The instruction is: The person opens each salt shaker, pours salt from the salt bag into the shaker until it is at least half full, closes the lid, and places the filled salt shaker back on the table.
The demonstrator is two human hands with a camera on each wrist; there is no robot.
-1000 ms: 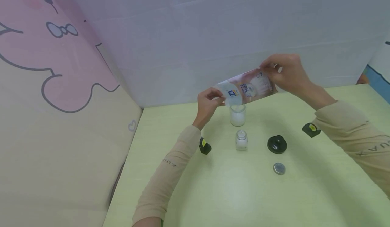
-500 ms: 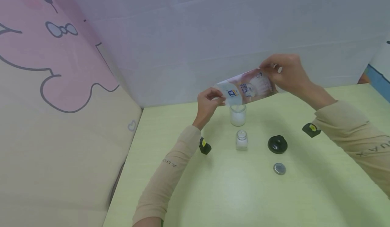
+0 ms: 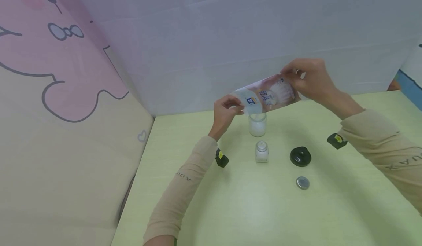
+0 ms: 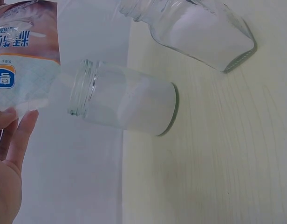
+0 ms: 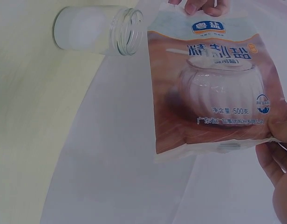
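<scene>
A printed salt bag (image 3: 268,95) hangs tilted between both hands over the back of the table, its right end higher. My left hand (image 3: 226,111) pinches the pale end between thumb and fingers. At the brownish-pink end, my right hand (image 3: 310,78) grips a corner; the right wrist view shows the thumb on the front of the bag (image 5: 213,88). Beneath the pale end stands a wide glass jar (image 3: 257,127), partly filled with white material, its mouth overlapped by the bag in the head view. The left wrist view shows this open glass jar (image 4: 134,100) close by the bag.
A smaller open glass bottle (image 3: 262,155) with white contents stands nearer than the jar. To its right lie a round black lid (image 3: 300,156) and a small silver cap (image 3: 302,183). Black devices with yellow marks (image 3: 337,140) show beside both forearms. White sheeting (image 3: 184,73) hangs behind the table.
</scene>
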